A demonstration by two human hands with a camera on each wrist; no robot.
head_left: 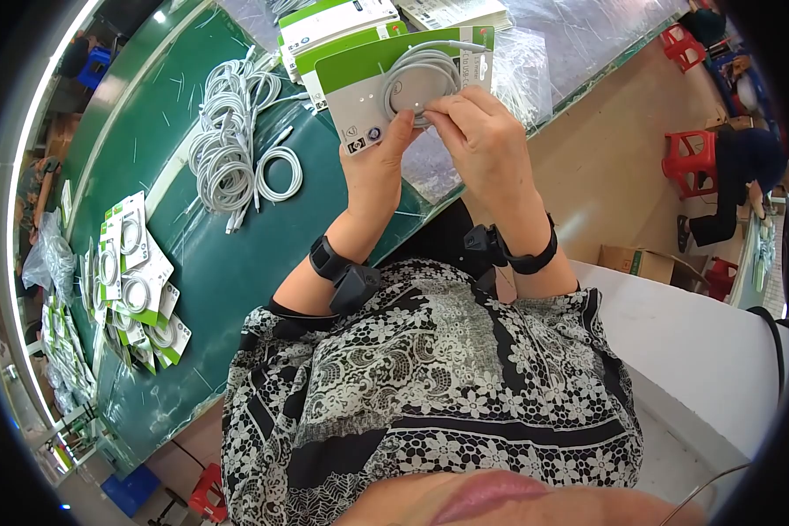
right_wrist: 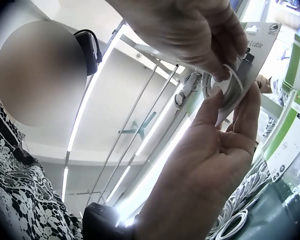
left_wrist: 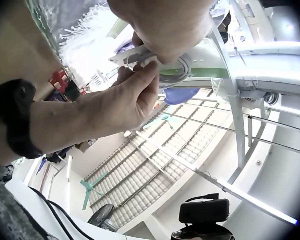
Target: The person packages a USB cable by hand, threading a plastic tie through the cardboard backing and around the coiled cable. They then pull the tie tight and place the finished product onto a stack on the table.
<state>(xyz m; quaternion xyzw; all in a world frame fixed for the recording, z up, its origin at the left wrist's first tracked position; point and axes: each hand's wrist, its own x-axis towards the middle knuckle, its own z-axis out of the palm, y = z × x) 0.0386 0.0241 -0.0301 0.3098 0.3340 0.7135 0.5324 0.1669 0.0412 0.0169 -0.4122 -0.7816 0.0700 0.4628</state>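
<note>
Nearest, the left hand [head_left: 375,171] grips a flat green-and-white cardboard card [head_left: 355,101] by its near edge, thumb on its face, apparently to steady it while the right hand [head_left: 489,136], fingers curled in, pinches the round coil of pale grey cable [head_left: 390,88] lying against it. Beyond, on the glossy green table [head_left: 237,289], a tangled heap of pale coiled cables [head_left: 222,131] lies seemingly within reach, and farther off white coils on green-and-white cards [head_left: 134,294] sit piled apart, perhaps so the two don't mix.
</note>
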